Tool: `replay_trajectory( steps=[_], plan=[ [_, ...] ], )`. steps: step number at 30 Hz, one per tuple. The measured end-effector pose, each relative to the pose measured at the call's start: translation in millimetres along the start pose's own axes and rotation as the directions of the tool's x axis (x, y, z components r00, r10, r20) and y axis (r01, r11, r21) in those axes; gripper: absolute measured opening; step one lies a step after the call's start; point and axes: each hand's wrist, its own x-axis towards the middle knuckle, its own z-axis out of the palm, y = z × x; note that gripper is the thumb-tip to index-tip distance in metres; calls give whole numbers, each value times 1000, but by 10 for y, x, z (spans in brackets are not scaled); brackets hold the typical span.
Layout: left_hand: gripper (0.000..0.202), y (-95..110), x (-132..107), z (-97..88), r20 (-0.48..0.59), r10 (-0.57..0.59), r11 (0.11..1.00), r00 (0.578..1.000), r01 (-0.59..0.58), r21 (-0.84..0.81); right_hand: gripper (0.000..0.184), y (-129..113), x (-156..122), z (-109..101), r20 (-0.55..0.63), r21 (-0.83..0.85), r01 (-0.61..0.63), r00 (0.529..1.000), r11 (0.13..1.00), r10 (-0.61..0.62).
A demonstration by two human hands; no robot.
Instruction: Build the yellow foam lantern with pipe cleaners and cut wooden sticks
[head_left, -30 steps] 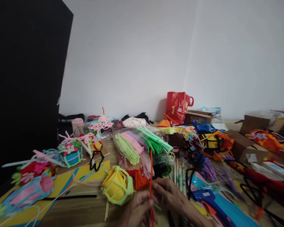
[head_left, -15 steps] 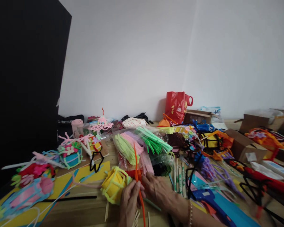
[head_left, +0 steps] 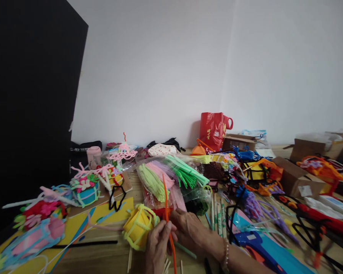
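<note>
Near the front edge of the table, my left hand (head_left: 157, 243) pinches a long orange pipe cleaner (head_left: 165, 194) between thumb and fingers. The pipe cleaner stands nearly upright, with ends above and below the hand. My right hand (head_left: 190, 228) is right beside it, fingers curled inward; their tips are hidden, so what they hold cannot be made out. A red piece (head_left: 159, 213) shows behind the fingers of both hands. Just left of my left hand lies a rounded yellow lantern-like craft (head_left: 138, 227) wrapped in pale yellow pipe cleaners.
Bundles of green pipe cleaners (head_left: 185, 171) lie in plastic beyond the hands. A blue glue gun (head_left: 257, 243) and wooden sticks (head_left: 217, 215) are to the right. Finished crafts (head_left: 85, 188) crowd the left. Cardboard boxes (head_left: 298, 179) and a red bag (head_left: 213, 131) stand farther back.
Both hands stay together around the orange pipe cleaner, its upper part shifting slightly to the right. The camera view has moved a little.
</note>
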Motion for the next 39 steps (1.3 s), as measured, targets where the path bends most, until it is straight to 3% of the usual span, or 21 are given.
replay_trajectory(
  steps=[3,5,8,10,15,20,26,33,39],
  plan=[
    [56,0,8,12,72,-37,999,997,39,-15,23,21,-119,-151,1,84,-75,997,994,75],
    [53,-7,9,29,125,-62,997,990,68,-43,30,-1,-242,-245,100,258,-138,988,956,115],
    [48,-15,-5,62,175,-106,990,979,121,-73,19,-84,-460,-316,390,669,-320,919,671,50],
    [48,-16,-15,82,182,-125,986,975,143,-85,14,-140,-586,-305,428,740,-372,903,560,35],
    [51,0,-11,91,182,-120,985,976,140,-99,36,-193,-695,-198,318,685,-332,937,648,144],
    [53,21,-15,60,237,-112,989,965,131,-63,38,-171,-672,-177,269,680,-290,953,673,138],
    [57,-43,-55,72,337,-147,989,930,135,58,45,-96,-742,-205,510,671,-426,859,608,39],
    [58,-84,-40,70,307,-128,989,943,100,104,51,-33,-751,-27,482,773,-402,875,492,-42],
    [61,-147,2,40,275,-123,981,954,75,178,53,-69,-703,59,536,780,-487,844,394,-19]
  ],
)
